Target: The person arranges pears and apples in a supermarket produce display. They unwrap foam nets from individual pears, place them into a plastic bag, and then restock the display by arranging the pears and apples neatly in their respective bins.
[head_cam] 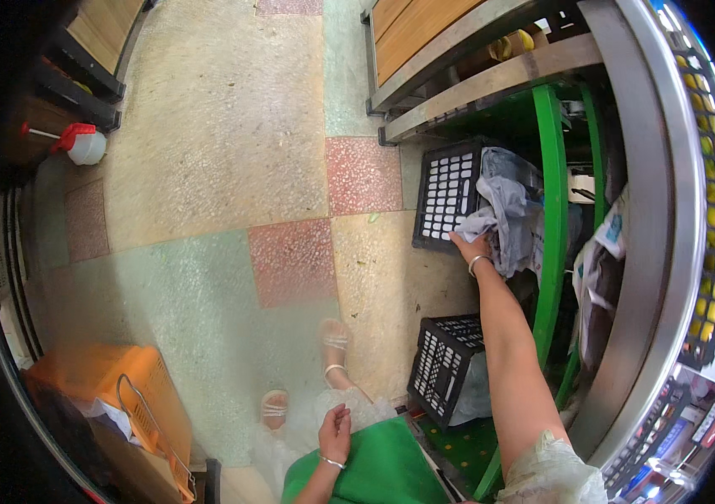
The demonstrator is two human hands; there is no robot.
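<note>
With fingers and thumb, my right hand [476, 244] grips the edge of crumpled whitish plastic bags [505, 201]. These bags hang over the side of a black perforated plastic crate [448, 192] at the shelf's lower level. A bangle sits on each wrist. Low in the picture, my left hand [336, 433] hangs in front of a green apron [370, 463], fingers loosely curled, with nothing seen in it. A second black plastic crate [442, 368], holding pale plastic, stands nearer to me on the right, beside my right forearm.
A green metal post [549, 220] and a steel counter edge [653, 208] run along the right. An orange plastic crate [162, 403] stands at lower left. A pump spray bottle [84, 146] sits on the floor at upper left. Wooden-sided stands [420, 31] line the aisle.
</note>
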